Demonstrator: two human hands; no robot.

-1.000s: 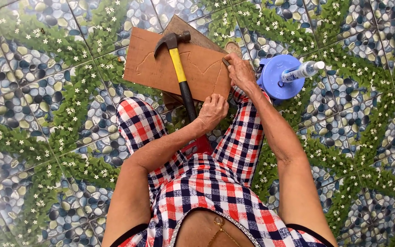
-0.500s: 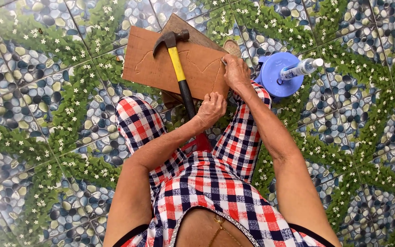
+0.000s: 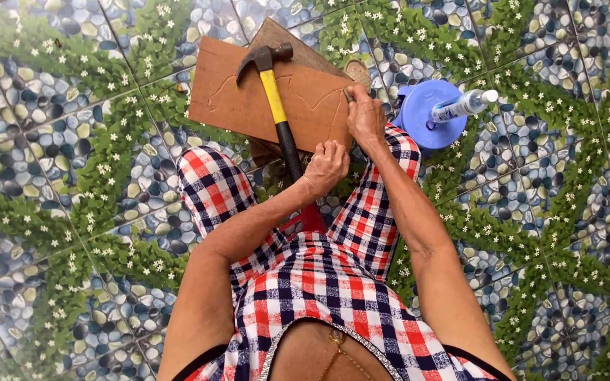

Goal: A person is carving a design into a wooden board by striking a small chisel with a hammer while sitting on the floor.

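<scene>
Pebble-and-flower patterned floor tiles (image 3: 72,183) fill our view, and we sit on them in red, white and navy checked clothes. Ahead of our knees lies a brown wooden board (image 3: 245,99) with a thin line scratched across it, resting on another brown piece beneath. Our left hand (image 3: 326,166) has its fingers curled shut around the black grip of a hammer (image 3: 275,99), whose yellow shaft and dark claw head lie across the board. Our right hand (image 3: 366,116) pinches a small dark tool (image 3: 348,95), its tip touching the board's right edge; we cannot tell what kind it is. Just right of that hand sits a round blue lidded container (image 3: 425,116), contents hidden, with a white tube (image 3: 464,106) lying tilted on its lid.
</scene>
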